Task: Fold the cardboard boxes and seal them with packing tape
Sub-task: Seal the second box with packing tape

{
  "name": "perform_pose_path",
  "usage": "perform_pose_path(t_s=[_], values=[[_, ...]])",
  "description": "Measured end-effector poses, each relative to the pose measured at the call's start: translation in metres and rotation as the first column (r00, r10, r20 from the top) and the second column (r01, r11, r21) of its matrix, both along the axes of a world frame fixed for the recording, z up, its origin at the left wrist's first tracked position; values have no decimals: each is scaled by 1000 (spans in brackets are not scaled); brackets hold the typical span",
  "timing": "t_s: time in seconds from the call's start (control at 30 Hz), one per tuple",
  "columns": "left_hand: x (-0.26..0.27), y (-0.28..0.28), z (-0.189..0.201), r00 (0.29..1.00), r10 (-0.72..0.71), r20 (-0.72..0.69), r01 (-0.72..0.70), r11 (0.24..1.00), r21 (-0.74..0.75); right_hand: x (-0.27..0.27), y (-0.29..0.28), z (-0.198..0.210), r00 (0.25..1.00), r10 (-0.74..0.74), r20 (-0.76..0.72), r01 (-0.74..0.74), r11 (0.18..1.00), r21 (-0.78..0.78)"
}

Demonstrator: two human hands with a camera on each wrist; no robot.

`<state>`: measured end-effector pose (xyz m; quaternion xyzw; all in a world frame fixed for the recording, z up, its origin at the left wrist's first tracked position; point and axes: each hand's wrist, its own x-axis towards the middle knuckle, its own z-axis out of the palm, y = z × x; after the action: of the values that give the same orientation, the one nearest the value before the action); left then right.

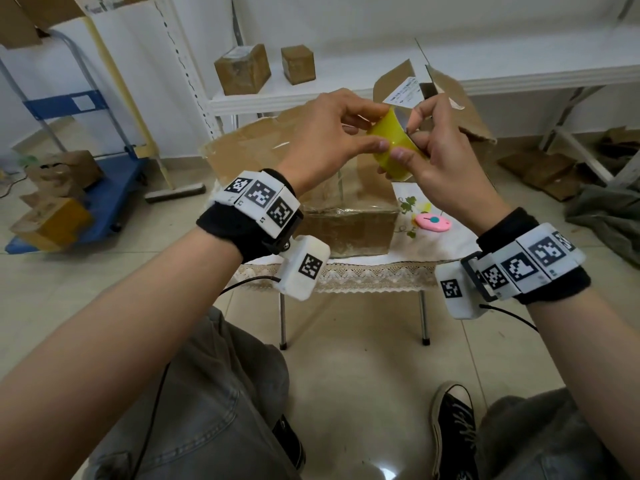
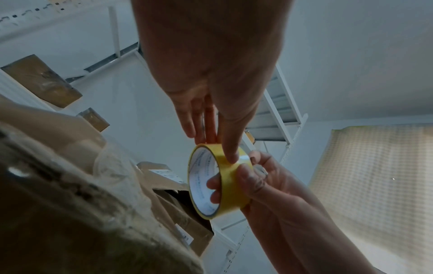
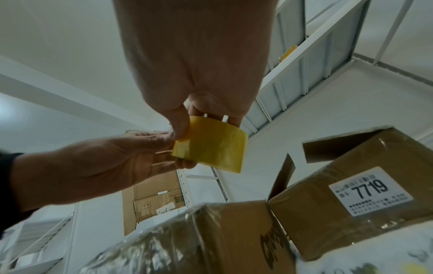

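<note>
1. While you sit with your knees apart, the white shelving unit fills the back of the room in front of you, carrying two small sealed boxes on its lower shelf
2. Below it, your small table with the lace-edged cloth stands between your legs, and the big cardboard box sits on it, wrapped in glossy tape, one wide flap raised toward the shelf
3. Just right of that box, a second open carton rests at a tilt; its white label reads 7719
4. Your left hand is raised over the box, thumb and fingers pinching the near edge of the yellow packing tape roll
5. Your right hand grasps the same roll from the other side: in the left wrist view its fingers pass through the white core and the thumb presses the outer band
6. The roll is in the air, held between both hands, clear of the box; whether a loose end is lifted is hard to say, though your left thumb lies on the band
7. A pink, rounded cutter lies on the cloth beside the box, under your right wrist
</note>
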<state>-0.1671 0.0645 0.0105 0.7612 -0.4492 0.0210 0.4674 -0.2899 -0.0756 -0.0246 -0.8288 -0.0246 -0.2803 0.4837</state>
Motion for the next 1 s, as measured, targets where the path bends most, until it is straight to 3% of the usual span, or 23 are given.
perform_pose_path(t_s=[0.43,0.63,0.83,1.0], values=[[-16,-4,-13,984,126,124,-121,992,-48,0,1,-6,997,-71,-19,71,997,11],[-12,-5,-12,993,116,12,-115,991,-66,4,1,-11,995,-94,-37,93,995,-20],[1,-1,-2,995,58,-79,-59,998,-11,3,4,-8,999,-37,-25,37,999,-1],[4,-5,-10,997,79,4,-79,991,110,5,5,-10,997,-73,-32,73,997,-20]])
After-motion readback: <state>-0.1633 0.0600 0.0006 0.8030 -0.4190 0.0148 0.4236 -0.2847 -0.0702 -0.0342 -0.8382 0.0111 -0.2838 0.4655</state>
